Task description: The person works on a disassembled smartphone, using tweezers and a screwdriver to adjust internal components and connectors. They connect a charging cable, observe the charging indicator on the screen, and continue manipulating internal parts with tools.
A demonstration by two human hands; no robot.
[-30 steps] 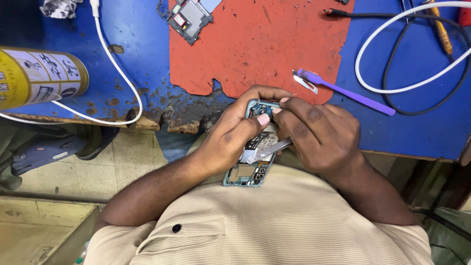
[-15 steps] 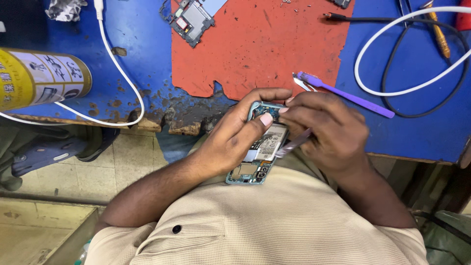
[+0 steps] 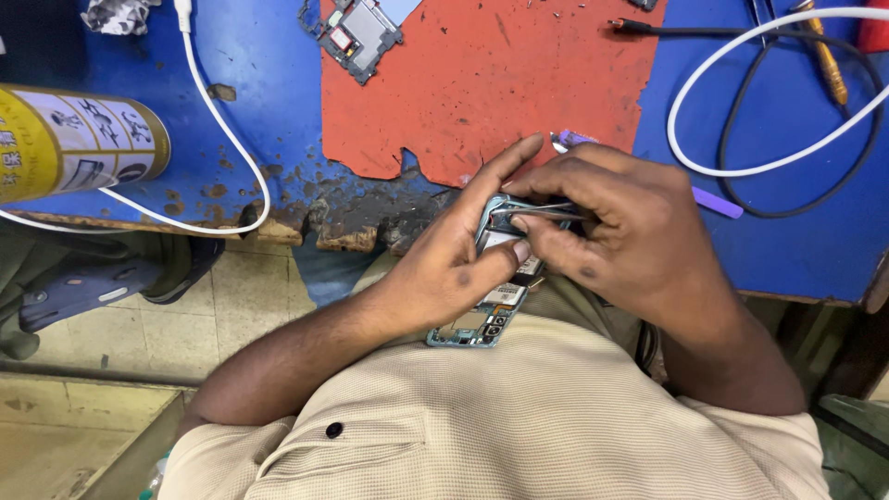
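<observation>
An opened phone (image 3: 482,319) with its back cover off and its inner boards showing rests against my chest at the table's edge. My left hand (image 3: 454,264) grips the phone from the left, with the thumb across its middle. My right hand (image 3: 616,231) holds metal tweezers (image 3: 537,211) whose tips lie on the phone's upper part. Both hands cover most of the phone's upper half.
A worn blue table (image 3: 241,111) carries an orange-red mat (image 3: 482,83), a loose circuit board (image 3: 356,32), a yellow can (image 3: 74,143) lying on its side, white cables (image 3: 222,130), a black cable (image 3: 741,56), a purple pry tool (image 3: 718,202) and a screwdriver (image 3: 824,56). Below left are tiled floor and a sandal (image 3: 83,287).
My right hand has moved up the phone, and the tweezers have swung from its lower middle to its upper part. My left hand has kept its grip, index finger now stretched out.
</observation>
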